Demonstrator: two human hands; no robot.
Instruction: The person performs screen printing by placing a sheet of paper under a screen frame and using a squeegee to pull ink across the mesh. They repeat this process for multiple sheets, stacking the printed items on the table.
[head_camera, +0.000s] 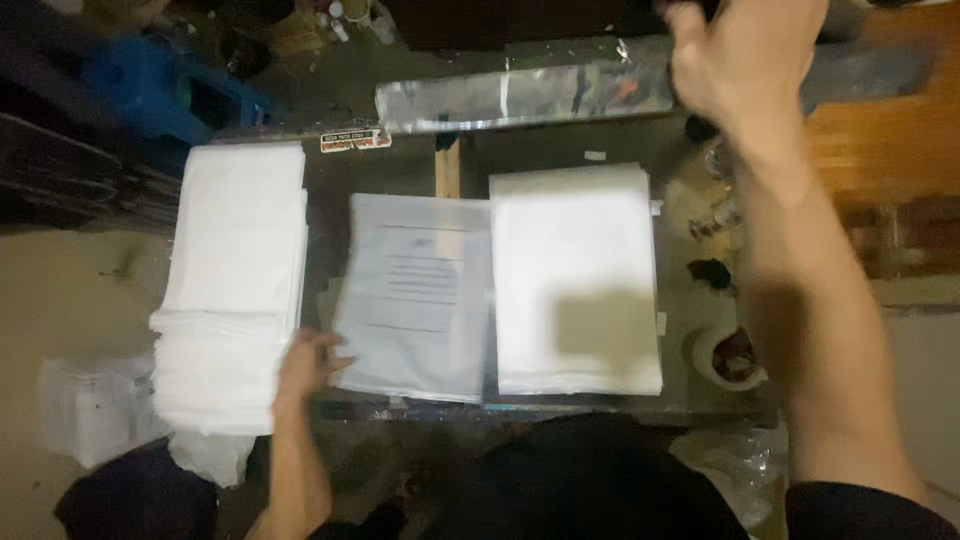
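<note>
A printed sheet lies in the middle of the dark table, between two white stacks. My left hand rests at its lower left corner, fingers touching the sheet's edge. A tall stack of white paper stands just left of that hand. A thinner white stack lies to the right of the printed sheet. My right hand is raised at the far right edge of the table, fingers curled near a long silvery foil strip; whether it grips the strip is unclear.
A roll of tape and small dark items sit at the table's right side. A blue stool stands at far left. More white sheets lie on the floor at lower left. A wooden strip lies under the papers.
</note>
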